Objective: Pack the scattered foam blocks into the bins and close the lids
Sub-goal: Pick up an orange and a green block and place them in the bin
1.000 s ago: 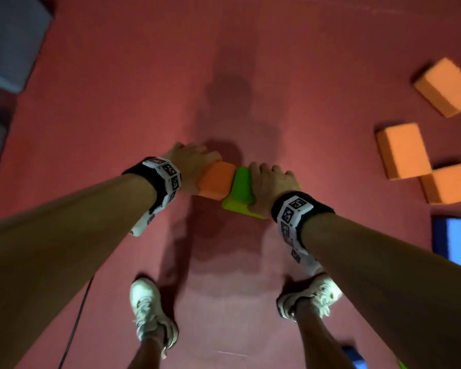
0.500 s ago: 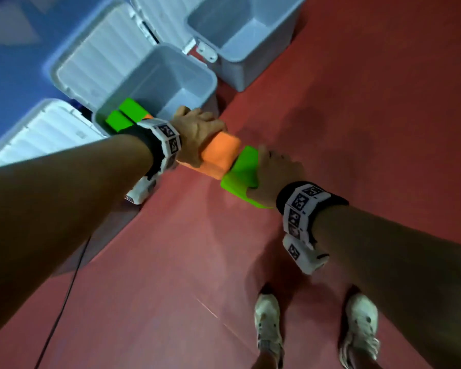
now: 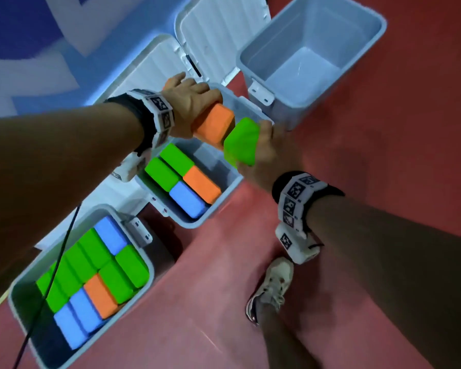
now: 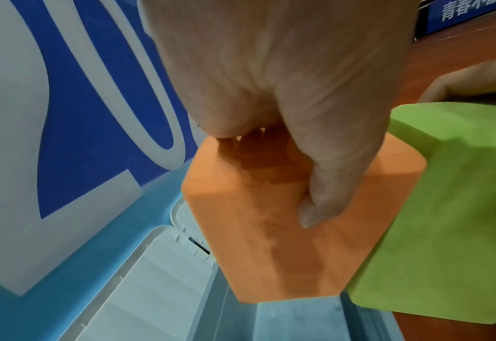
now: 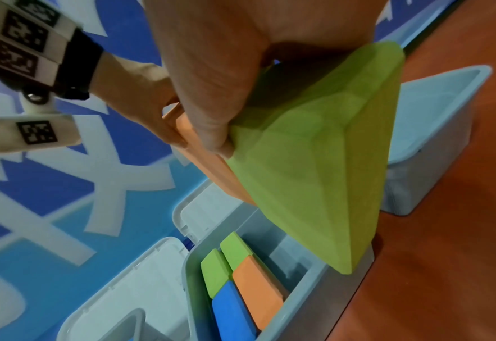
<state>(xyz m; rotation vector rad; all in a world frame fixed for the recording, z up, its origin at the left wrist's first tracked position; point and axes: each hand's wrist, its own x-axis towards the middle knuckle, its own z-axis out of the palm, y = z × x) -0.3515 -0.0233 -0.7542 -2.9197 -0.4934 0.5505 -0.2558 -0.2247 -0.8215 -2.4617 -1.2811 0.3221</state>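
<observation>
Head view gives us three pale bins standing side by side along the edge where the red floor [image 3: 383, 182] meets a blue and white mat [image 3: 51, 49], lids swung open toward the mat. We take the middle bin [image 3: 221, 198] as our landmark. Above its far end we hold two foam blocks side by side, touching. Our left hand [image 3: 192, 102] grips the orange block [image 3: 214, 123] from above, fingers curled down over one side; in the left wrist view the thumb [image 4: 328, 184] presses flat on the near face. Our right hand [image 3: 269, 153] grips the green block [image 3: 241, 142], fingers wrapped over its top edge and thumb [image 5: 211, 129] tucked against its face, as the right wrist view shows; the block's lower corner hangs over the middle bin's rim on the floor side. Inside the middle bin lie four packed blocks: two green, one orange, one blue, filling the near half. The near bin [image 3: 19, 302], just beside the middle bin, is almost full of green, blue and orange blocks. The far bin [image 3: 370, 30], on the other side of the middle bin, holds nothing we can see. A black cable [image 3: 51, 275] crosses the near bin. One shoe [image 3: 272, 286] stands on the floor beside the middle bin.
</observation>
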